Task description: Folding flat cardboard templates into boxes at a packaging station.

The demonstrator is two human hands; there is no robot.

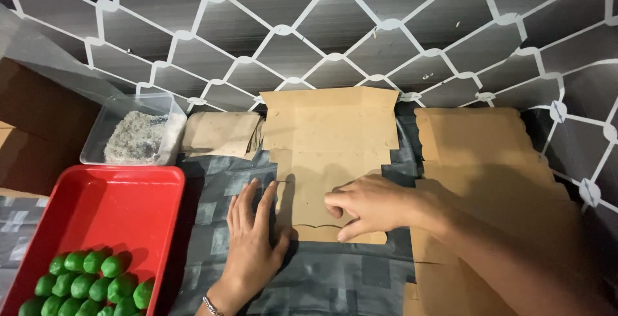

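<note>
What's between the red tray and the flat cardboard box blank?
In the head view, the left hand lies there on grey patterned cloth, between red tray and cardboard blank.

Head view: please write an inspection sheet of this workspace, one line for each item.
Surface: grey patterned cloth covers the table.
Job's things: flat brown cardboard box blank lies unfolded; stack of similar blanks at right.
Clutter: red tray holding green balls; clear tub of greyish-white flakes; smaller folded cardboard pieces.
Grippers: left hand flat beside the blank's edge; right hand presses on its lower part.
Cables: nothing seen.
Surroundings: dark wall with white lattice pattern.
</note>
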